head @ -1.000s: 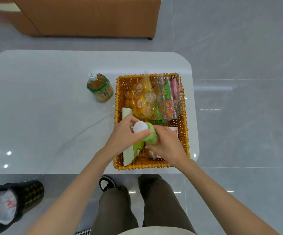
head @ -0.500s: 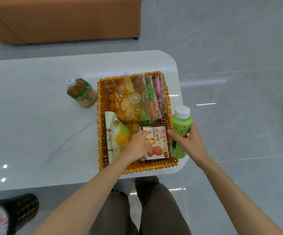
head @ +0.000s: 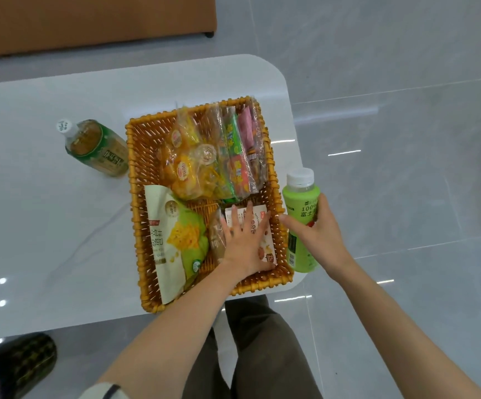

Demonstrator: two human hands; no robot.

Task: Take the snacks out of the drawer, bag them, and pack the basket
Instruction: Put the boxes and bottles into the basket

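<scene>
A wicker basket (head: 135,180) sits on the white table near its right end. Inside lie clear bags of yellow and green-red snacks (head: 204,162), a cream-and-green chip bag (head: 173,240), a brown packet (head: 216,240) and a white cookie box (head: 262,228). My left hand (head: 245,243) lies flat on the cookie box with its fingers straight. My right hand (head: 317,234) grips a green juice bottle (head: 301,205) with a white cap, upright just outside the basket's right wall at the table edge.
A tea bottle (head: 95,148) with a green label stands on the table (head: 46,226) left of the basket. A black bin (head: 14,367) with a white liner is on the floor at lower left. A brown sofa (head: 89,21) stands beyond the table. My legs are below the table edge.
My right hand carried the green bottle out of the basket to its right side. My left hand let go of the bottle and came down flat on the cookie box.
</scene>
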